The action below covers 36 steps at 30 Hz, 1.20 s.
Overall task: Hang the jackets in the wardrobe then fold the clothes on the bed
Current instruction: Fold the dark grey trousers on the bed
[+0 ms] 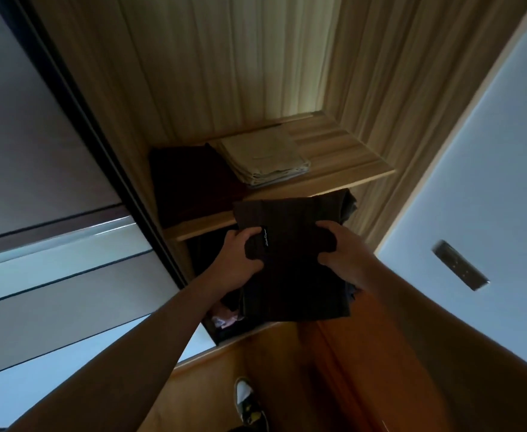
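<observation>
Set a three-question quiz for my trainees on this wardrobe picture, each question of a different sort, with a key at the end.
1. True or false: the left hand and the right hand both grip the folded dark brown garment.
2. What lies on the wooden shelf beside the dark reddish folded garment? A) beige folded stack B) shoe box C) hanger
3. Fill in: near the left thumb, the held garment bears a small black ____.
Key: 1 true; 2 A; 3 label.

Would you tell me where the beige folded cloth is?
Head view, centre: the beige cloth lies on the wardrobe shelf, right of a dark folded garment.
</observation>
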{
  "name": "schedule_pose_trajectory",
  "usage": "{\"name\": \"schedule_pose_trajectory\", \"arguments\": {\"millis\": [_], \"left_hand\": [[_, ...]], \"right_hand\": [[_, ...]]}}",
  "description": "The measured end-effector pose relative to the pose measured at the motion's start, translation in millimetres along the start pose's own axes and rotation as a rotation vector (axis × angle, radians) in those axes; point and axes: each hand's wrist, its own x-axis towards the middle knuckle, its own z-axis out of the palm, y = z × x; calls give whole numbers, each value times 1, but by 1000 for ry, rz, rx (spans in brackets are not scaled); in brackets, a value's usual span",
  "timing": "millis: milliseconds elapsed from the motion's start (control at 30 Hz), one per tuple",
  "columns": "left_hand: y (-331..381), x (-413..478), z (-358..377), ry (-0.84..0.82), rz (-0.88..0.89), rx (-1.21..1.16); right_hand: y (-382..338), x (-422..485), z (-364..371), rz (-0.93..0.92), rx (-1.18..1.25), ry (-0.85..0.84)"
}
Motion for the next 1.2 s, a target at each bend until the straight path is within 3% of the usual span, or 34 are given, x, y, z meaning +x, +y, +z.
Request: {"name": "schedule_pose_trajectory", "arguments": {"millis": [567, 1000, 1200], "left_hand": [[36, 196, -67, 188, -52, -120], [38, 313, -92, 289, -244, -308], [34, 350, -92, 357, -265, -402]], "right_hand": [[-45, 232, -51, -101, -49, 30], [-55, 409, -64, -172, 57, -170], [-54, 459, -56, -216, 7, -167]]}}
